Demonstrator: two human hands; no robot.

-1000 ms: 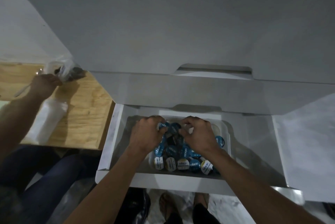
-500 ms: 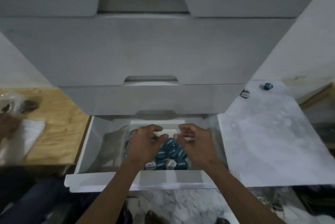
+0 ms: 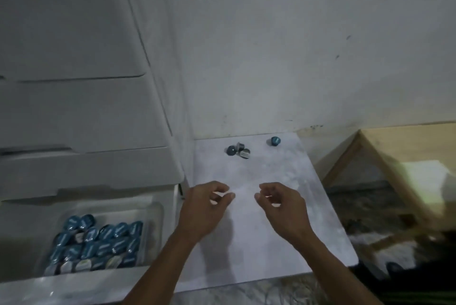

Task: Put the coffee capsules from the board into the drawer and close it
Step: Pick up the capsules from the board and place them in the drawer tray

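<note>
A pale marbled board [image 3: 259, 230] lies against a grey wall [image 3: 296, 45], four capsules [image 3: 238, 150] at its far edge; both hands [image 3: 204, 208] hover apart, loosely curled, empty.

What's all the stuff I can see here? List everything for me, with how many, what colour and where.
capsules on the board: three in a cluster, blue and silver, far end of the board near the wall
lone capsule: one, blue, far end, right of the cluster
board: one, pale marbled white, right of the drawers
capsules in the drawer: many, too packed to count, blue with silvery lids, in a clear tray
open drawer: one, white, bottom left, pulled out
drawer unit: one, white, left, its upper drawers closed
wooden frame: one, light wood, right
left hand: empty, fingers loosely curled, above the board
right hand: empty, fingers loosely curled, above the board
</note>
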